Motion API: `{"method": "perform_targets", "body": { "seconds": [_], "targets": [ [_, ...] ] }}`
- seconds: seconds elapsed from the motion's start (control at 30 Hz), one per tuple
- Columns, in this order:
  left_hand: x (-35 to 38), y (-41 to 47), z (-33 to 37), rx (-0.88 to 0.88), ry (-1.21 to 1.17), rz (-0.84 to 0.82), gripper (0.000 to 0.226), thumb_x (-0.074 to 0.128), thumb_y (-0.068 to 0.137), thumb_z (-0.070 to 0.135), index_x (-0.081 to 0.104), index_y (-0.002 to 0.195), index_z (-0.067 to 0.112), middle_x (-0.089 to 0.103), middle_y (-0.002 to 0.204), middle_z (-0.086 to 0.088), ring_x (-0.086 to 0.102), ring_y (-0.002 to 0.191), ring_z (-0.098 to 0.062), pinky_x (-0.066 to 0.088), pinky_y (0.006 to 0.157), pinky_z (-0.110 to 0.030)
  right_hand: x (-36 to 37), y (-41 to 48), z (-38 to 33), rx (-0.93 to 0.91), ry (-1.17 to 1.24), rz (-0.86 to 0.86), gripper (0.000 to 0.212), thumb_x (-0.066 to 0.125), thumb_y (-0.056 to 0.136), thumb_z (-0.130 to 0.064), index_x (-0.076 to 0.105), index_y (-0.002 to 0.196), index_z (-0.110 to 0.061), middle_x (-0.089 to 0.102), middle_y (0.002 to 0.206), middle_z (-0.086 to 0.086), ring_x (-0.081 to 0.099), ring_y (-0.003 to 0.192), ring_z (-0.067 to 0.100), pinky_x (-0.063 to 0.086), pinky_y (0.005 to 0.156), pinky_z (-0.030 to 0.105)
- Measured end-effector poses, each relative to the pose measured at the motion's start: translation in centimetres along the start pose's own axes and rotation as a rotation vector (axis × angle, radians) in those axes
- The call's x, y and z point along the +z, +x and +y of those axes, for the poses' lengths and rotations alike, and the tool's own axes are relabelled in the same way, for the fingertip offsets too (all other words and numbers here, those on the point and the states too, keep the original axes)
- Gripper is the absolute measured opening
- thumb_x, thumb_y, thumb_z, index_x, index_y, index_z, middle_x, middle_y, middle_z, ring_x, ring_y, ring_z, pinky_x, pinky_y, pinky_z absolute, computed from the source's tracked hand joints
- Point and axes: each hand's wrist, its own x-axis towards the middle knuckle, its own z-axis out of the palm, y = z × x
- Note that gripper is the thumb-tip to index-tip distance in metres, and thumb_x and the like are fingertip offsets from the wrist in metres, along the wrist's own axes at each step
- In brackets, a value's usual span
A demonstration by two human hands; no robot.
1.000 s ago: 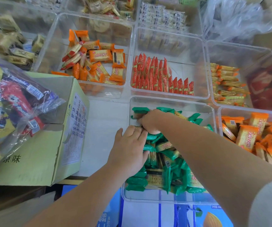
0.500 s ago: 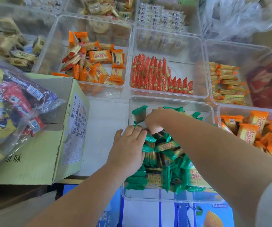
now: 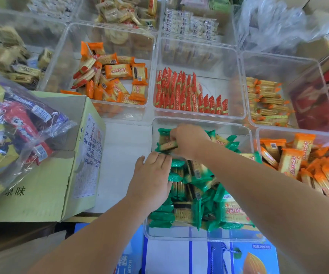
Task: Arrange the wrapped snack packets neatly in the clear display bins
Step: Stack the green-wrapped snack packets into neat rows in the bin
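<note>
The right hand [image 3: 189,140] pinched one green packet [image 3: 167,145] near the far left corner of the nearest clear bin [image 3: 201,235]. The left hand [image 3: 151,178] lay flat, fingers straight, on the other green packets [image 3: 197,210] heaped in that bin. A cardboard box [image 3: 40,184] stood to its left.

Bright, even, diffuse light fills the view, and the colours run saturated. Shadows are soft and faint, the darkest a dimming inside the open cardboard box [image 3: 66,127]. The walls of the clear bins [image 3: 199,115] carry hazy glare, and the crumpled plastic sheet [image 3: 274,24] at top right washes nearly white. Print on a green packet [image 3: 232,211] in the middle is sharp. The upper left corner smears, and straight edges bow toward the borders.
</note>
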Motion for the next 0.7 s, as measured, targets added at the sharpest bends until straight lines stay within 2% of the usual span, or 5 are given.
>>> {"method": "perform_targets", "body": {
  "seconds": [0.23, 0.33, 0.5, 0.6, 0.7],
  "targets": [
    [-0.6, -0.1, 0.4, -0.045, -0.027, -0.028, 0.077, 0.06, 0.091, 0.048, 0.027, 0.154, 0.019, 0.032, 0.158, -0.002, 0.029, 0.144, -0.024, 0.029, 0.116, -0.055, 0.6, -1.4, 0.2, -0.07, 0.202, -0.067, 0.025, 0.06, 0.092, -0.028, 0.062, 0.117, -0.023, 0.063, 0.103, 0.005, 0.061, 0.095, 0.028, 0.054, 0.081, 0.044],
    [-0.7, -0.8, 0.4, -0.016, -0.152, 0.119, 0.049, 0.081, 0.075, 0.032, 0.065, 0.118, 0.015, 0.06, 0.125, -0.006, 0.055, 0.119, -0.03, 0.048, 0.096, -0.051, 1.2, -1.5, -0.3, -0.05, 0.252, -0.097, 0.036, 0.059, 0.095, -0.032, 0.059, 0.13, -0.024, 0.064, 0.115, 0.007, 0.06, 0.105, 0.029, 0.052, 0.088, 0.044],
    [-0.7, -1.4, 0.2, 0.016, -0.092, 0.111, 0.019, 0.075, 0.08, 0.033, 0.074, 0.072, 0.015, 0.062, 0.072, 0.003, 0.06, 0.086, -0.024, 0.049, 0.07, -0.041, 1.7, -1.3, -0.6, 0.01, 0.404, -0.093, 0.041, 0.051, 0.097, -0.017, 0.055, 0.137, -0.022, 0.063, 0.132, 0.006, 0.057, 0.119, 0.029, 0.049, 0.098, 0.042],
    [-0.8, -1.1, 0.3, 0.001, -0.069, 0.065, 0.025, 0.063, 0.087, 0.04, 0.076, 0.086, 0.019, 0.064, 0.081, 0.006, 0.057, 0.096, -0.021, 0.047, 0.078, -0.04, 1.9, -1.2, -0.4, -0.041, 0.358, -0.18, 0.045, 0.047, 0.1, -0.015, 0.051, 0.144, -0.025, 0.055, 0.145, 0.004, 0.051, 0.13, 0.029, 0.044, 0.106, 0.041],
    [-0.6, -1.0, 0.2, -0.006, -0.107, 0.05, 0.041, 0.06, 0.089, 0.041, 0.066, 0.124, 0.021, 0.061, 0.123, 0.002, 0.052, 0.12, -0.023, 0.044, 0.097, -0.044, 1.8, -1.5, 0.0, -0.061, 0.407, -0.127, 0.043, 0.048, 0.1, -0.013, 0.055, 0.141, -0.024, 0.057, 0.143, 0.004, 0.052, 0.13, 0.027, 0.043, 0.107, 0.041]
  ]
}}
